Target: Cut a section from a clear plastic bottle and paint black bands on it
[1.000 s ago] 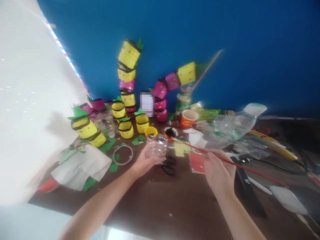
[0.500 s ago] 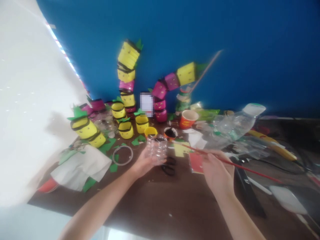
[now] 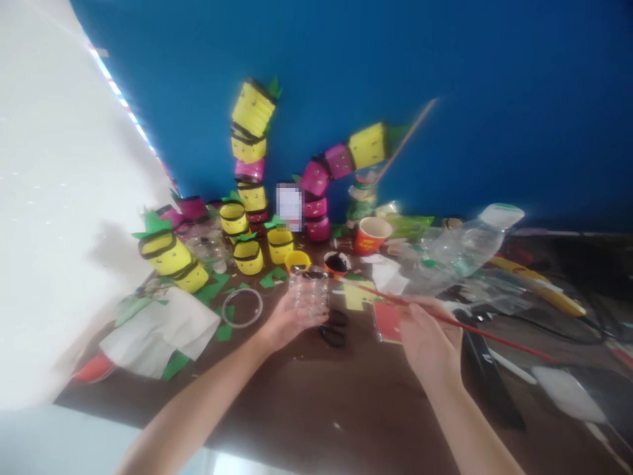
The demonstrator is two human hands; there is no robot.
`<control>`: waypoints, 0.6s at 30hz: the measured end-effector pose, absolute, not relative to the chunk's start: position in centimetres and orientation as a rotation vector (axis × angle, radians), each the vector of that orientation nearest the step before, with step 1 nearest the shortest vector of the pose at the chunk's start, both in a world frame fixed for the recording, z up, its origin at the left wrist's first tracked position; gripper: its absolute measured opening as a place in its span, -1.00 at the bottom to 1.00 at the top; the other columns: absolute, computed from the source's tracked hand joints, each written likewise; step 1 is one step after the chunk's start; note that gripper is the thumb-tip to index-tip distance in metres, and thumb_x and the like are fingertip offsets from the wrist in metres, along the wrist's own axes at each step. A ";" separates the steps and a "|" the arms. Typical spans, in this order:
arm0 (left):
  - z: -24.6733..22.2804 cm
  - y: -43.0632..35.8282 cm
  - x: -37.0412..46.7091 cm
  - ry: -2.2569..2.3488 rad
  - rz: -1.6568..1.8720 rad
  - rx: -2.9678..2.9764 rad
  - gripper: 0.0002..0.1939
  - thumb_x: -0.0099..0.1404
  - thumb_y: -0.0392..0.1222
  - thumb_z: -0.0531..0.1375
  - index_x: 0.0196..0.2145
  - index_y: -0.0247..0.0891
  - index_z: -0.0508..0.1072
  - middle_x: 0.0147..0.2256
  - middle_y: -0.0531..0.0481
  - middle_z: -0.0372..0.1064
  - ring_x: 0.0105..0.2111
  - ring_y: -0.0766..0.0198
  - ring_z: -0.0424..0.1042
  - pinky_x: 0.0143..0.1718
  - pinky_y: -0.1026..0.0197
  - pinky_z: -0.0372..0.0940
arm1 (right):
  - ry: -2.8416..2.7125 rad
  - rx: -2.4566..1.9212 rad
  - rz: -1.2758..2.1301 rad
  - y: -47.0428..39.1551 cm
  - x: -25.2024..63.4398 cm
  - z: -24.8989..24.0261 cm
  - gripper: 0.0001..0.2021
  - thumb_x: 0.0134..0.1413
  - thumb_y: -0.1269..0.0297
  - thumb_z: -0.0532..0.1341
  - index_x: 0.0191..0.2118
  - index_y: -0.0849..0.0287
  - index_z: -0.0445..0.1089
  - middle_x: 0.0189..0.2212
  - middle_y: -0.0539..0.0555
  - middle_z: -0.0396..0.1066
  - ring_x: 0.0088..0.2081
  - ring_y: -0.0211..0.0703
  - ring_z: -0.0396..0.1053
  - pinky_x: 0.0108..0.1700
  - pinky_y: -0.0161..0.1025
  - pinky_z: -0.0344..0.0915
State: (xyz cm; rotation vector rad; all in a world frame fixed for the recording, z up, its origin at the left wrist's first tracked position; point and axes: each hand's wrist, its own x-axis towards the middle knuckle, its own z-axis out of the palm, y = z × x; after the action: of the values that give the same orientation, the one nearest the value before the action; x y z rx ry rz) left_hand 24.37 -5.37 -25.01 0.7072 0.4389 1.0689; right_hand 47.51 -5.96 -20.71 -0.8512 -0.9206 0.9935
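Observation:
My left hand (image 3: 289, 321) grips a short clear plastic bottle section (image 3: 309, 291), held upright just above the dark brown table (image 3: 346, 409). In my right hand (image 3: 431, 340) is a long thin red paintbrush (image 3: 469, 325); its tip points left toward a small pot of black paint (image 3: 337, 263), and its handle runs off to the right. Black scissors (image 3: 334, 328) lie on the table between my two hands. A red card piece (image 3: 389, 321) lies just left of my right hand.
Yellow and magenta painted cups with green leaves (image 3: 250, 191) stand stacked against the blue wall. A red paper cup (image 3: 370, 235), a clear plastic bottle (image 3: 459, 247), a clear ring (image 3: 242, 307), white paper (image 3: 161, 330) and green scraps crowd the table.
The brush tip has drawn back slightly from the black paint pot. My left hand has barely shifted with the bottle section.

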 end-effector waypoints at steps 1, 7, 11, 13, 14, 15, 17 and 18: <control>-25.0 -5.4 24.4 0.437 1.061 0.709 -0.35 -0.04 -0.18 0.40 0.03 -0.17 0.33 -0.15 -0.09 0.44 -0.12 0.07 0.46 0.07 -0.17 0.21 | -0.923 -0.853 1.012 -6.0 47.4 -20.7 -0.88 -0.17 0.20 0.38 -0.45 0.09 0.51 -0.48 -0.01 0.52 -0.42 -0.21 0.48 -0.30 -0.28 0.38; -24.8 -5.3 24.3 0.433 1.038 0.702 -0.34 -0.05 -0.16 0.40 0.03 -0.18 0.34 -0.16 -0.11 0.44 -0.12 0.04 0.45 0.06 -0.19 0.21 | -0.908 -0.876 0.965 -5.8 47.4 -21.0 -0.86 -0.17 0.20 0.38 -0.44 0.11 0.51 -0.52 -0.02 0.51 -0.44 -0.21 0.47 -0.29 -0.25 0.39; -24.6 -5.3 24.3 0.435 1.047 0.683 -0.37 -0.05 -0.18 0.39 0.01 -0.19 0.38 -0.13 -0.11 0.44 -0.11 0.06 0.45 0.05 -0.13 0.24 | -0.854 -0.880 0.980 -5.4 47.6 -21.1 -0.82 -0.13 0.14 0.37 -0.46 0.14 0.50 -0.54 -0.01 0.50 -0.47 -0.21 0.46 -0.26 -0.21 0.40; -24.6 -5.3 24.3 0.442 1.047 0.680 -0.38 -0.05 -0.19 0.39 0.01 -0.20 0.39 -0.12 -0.11 0.44 -0.10 0.05 0.44 0.05 -0.13 0.24 | -0.834 -0.907 1.022 -5.5 47.4 -20.9 -0.79 -0.13 0.11 0.37 -0.48 0.16 0.50 -0.54 0.02 0.50 -0.47 -0.20 0.46 -0.26 -0.20 0.41; -24.5 -5.3 24.3 0.446 1.044 0.682 -0.39 -0.05 -0.19 0.39 0.01 -0.19 0.39 -0.12 -0.11 0.44 -0.10 0.05 0.44 0.06 -0.13 0.23 | -0.827 -0.919 1.042 -5.5 47.2 -20.9 -0.78 -0.13 0.10 0.37 -0.48 0.17 0.51 -0.54 0.03 0.51 -0.47 -0.18 0.47 -0.26 -0.18 0.41; -24.5 -5.3 24.3 0.449 1.040 0.684 -0.38 -0.05 -0.19 0.39 0.01 -0.19 0.39 -0.12 -0.11 0.44 -0.09 0.04 0.44 0.06 -0.14 0.22 | -0.823 -0.928 1.060 -5.6 47.1 -20.8 -0.77 -0.13 0.10 0.37 -0.47 0.18 0.51 -0.52 0.04 0.51 -0.47 -0.17 0.47 -0.25 -0.17 0.41; -24.5 -5.4 24.3 0.449 1.031 0.687 -0.38 -0.05 -0.20 0.38 0.01 -0.18 0.38 -0.13 -0.11 0.44 -0.09 0.04 0.44 0.07 -0.16 0.21 | -0.810 -0.934 1.084 -5.7 46.8 -20.7 -0.77 -0.14 0.10 0.38 -0.46 0.19 0.51 -0.50 0.06 0.53 -0.46 -0.15 0.48 -0.22 -0.14 0.41; -24.5 -5.4 24.3 0.446 1.029 0.688 -0.37 -0.05 -0.21 0.38 0.02 -0.18 0.37 -0.13 -0.11 0.44 -0.09 0.03 0.44 0.07 -0.16 0.20 | -0.803 -0.934 1.091 -5.7 46.6 -20.7 -0.76 -0.15 0.10 0.38 -0.46 0.18 0.51 -0.49 0.07 0.53 -0.45 -0.14 0.49 -0.21 -0.13 0.41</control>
State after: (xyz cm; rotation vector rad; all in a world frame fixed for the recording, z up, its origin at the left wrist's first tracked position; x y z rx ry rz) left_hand 24.26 -5.39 -24.51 0.6875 0.4464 1.0288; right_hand 46.65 -5.70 -20.74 -0.9340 -0.8035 1.0906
